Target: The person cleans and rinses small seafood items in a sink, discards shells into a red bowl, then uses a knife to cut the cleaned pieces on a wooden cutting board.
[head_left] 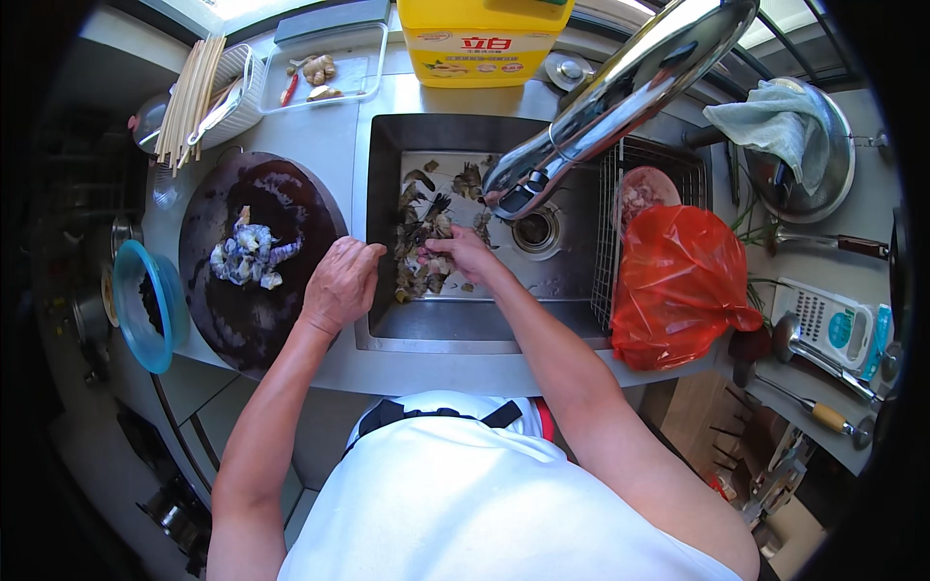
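Note:
A pile of grey-brown shrimp and shells [415,276] lies along the left side of the steel sink [572,281]. My right hand [465,254] reaches down into the sink at the pile's right edge, thumb and fingers apart, with the tips among the pieces. Beside the sink's left rim is my left hand [341,286], its fingers curled together; whatever they may hold is hidden. To its left, a clump of bluish-grey peeled shrimp [254,254] rests on a round dark chopping board [218,315].
The chrome faucet [620,97] juts over the sink. A wire rack [608,242] with a pink bowl of meat [644,194] stands at the right, next to a red plastic bag [683,290]. A blue basin [145,305] sits left, a yellow jug [480,44] behind.

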A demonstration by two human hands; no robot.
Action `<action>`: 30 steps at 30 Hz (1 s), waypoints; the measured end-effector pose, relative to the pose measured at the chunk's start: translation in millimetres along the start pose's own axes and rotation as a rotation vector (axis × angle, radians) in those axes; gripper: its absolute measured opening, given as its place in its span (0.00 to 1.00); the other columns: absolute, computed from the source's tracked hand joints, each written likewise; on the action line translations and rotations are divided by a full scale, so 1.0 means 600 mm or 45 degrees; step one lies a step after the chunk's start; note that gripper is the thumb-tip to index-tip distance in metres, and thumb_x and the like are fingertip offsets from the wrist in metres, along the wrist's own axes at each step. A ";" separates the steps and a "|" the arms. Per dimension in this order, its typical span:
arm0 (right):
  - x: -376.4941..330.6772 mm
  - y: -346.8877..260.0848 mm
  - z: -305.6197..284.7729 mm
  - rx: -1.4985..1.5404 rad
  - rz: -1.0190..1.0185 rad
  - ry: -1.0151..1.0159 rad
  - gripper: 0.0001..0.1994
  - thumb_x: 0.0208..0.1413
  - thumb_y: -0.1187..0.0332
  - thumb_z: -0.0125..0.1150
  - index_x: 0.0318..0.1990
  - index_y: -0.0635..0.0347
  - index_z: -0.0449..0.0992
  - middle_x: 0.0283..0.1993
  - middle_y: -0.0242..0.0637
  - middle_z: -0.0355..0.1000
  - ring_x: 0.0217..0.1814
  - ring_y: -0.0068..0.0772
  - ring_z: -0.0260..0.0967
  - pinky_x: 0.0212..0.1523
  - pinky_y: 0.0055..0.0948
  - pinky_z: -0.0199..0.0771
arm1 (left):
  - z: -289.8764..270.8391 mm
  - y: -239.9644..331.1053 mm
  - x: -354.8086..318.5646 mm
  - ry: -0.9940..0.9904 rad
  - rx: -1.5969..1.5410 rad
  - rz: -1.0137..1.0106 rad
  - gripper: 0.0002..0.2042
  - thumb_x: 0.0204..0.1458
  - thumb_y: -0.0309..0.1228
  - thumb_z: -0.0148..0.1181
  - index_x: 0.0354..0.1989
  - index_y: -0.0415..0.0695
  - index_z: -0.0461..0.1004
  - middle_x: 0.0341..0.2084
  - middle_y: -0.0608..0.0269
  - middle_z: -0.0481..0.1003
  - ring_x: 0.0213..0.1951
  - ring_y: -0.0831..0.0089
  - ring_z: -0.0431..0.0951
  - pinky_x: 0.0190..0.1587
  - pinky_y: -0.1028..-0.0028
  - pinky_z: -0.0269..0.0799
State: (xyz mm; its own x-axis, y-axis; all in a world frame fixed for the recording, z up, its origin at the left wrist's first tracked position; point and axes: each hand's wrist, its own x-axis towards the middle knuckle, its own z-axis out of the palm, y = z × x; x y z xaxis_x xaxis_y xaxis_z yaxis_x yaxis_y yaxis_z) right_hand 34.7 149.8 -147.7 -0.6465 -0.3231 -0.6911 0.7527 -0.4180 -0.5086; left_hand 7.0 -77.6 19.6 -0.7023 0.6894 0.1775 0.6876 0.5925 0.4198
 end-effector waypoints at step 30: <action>0.030 -0.036 -0.152 -1.665 -0.760 1.015 0.24 0.50 0.67 0.63 0.56 0.65 0.73 0.51 0.57 0.68 0.53 0.60 0.71 0.55 0.51 0.73 | 0.005 0.005 0.008 -0.005 -0.009 -0.008 0.09 0.50 0.19 0.61 0.40 0.38 0.73 0.31 0.53 0.74 0.39 0.54 0.76 0.50 0.61 0.72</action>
State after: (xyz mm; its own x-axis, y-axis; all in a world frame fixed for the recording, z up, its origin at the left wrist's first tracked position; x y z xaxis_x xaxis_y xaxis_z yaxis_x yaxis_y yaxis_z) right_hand 17.9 230.3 -196.1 -0.9544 0.2761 -0.1134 0.2910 0.7756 -0.5602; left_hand 6.4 -71.2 19.0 -0.7057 0.6875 0.1713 0.6820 0.5935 0.4273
